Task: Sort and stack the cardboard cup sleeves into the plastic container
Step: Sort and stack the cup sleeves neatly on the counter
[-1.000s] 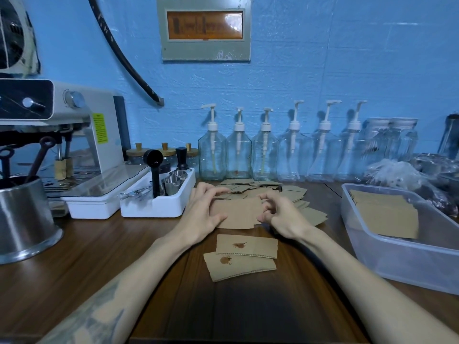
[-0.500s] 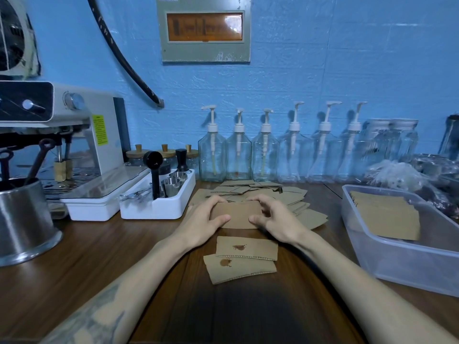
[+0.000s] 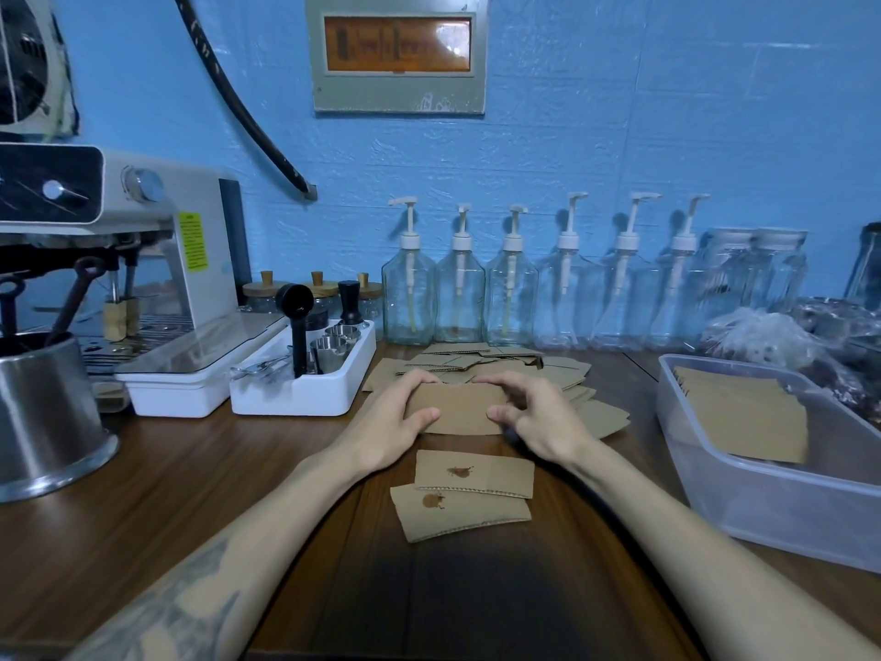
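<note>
From my remote seat, reading left to right: my left hand [image 3: 391, 417] has thumb and curled fingers clamped on the left end of a small bundle of sleeves [image 3: 455, 412], and my right hand [image 3: 538, 419] pinches the right end the same way, so the bundle sits squared between both hands just in front of the loose pile of sleeves [image 3: 500, 364] on the wooden counter [image 3: 190, 493]. The risk I see is the bundle fanning out or shedding a sleeve if I lift it with uneven pressure, since flat cardboard slides easily on itself. A second risk is sorting error: the two stained sleeves [image 3: 465, 493] lie near my wrists, apart from the pile, and a careless sweep could carry them along. The carry to the plastic container [image 3: 763, 493] at the right crosses open counter, so a low edge could catch its rim. Counts: two hands, two stained sleeves, one container holding one stack of sleeves [image 3: 748, 417], six pump bottles [image 3: 538, 288] along the wall; the pile and the bundle I cannot count.
</note>
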Tool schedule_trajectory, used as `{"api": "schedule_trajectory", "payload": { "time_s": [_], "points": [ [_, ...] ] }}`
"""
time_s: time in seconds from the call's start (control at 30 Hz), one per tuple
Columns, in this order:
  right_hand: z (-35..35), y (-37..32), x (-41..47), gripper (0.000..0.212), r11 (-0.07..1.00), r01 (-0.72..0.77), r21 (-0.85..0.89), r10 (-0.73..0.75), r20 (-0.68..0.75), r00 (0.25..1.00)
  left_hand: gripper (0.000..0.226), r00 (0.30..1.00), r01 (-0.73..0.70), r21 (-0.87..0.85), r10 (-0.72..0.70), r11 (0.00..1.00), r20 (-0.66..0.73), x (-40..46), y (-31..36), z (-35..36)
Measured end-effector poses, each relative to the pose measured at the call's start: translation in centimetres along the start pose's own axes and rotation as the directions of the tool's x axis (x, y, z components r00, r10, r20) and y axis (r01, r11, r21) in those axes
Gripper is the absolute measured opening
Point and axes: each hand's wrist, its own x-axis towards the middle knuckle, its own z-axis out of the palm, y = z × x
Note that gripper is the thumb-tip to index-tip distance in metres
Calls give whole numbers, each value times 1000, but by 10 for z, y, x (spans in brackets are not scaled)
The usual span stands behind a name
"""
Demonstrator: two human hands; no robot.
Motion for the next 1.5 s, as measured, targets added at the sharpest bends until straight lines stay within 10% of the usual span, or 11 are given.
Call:
{"api": "schedule_trajectory", "payload": {
  "time_s": [0.33,0.57,0.83,1.5],
  "points": [
    [-8,3,-1,34,997,-67,23,68,-34,997,31,991,-69,73,77,995,-110,-8,14,-14],
    [-10,1,-1,34,996,-84,25,85,-32,996,63,949,-12,90,-17,996,316,-19,31,-9],
    [-11,3,-2,32,994,-97,50,98,-16,995,51,929,-9,85,-23,996,369,-22,33,-8],
    [-10,2,-3,39,989,-103,107,104,-5,995,52,975,142,-530,-210,836,-70,-7,17,-17]
  ]
}}
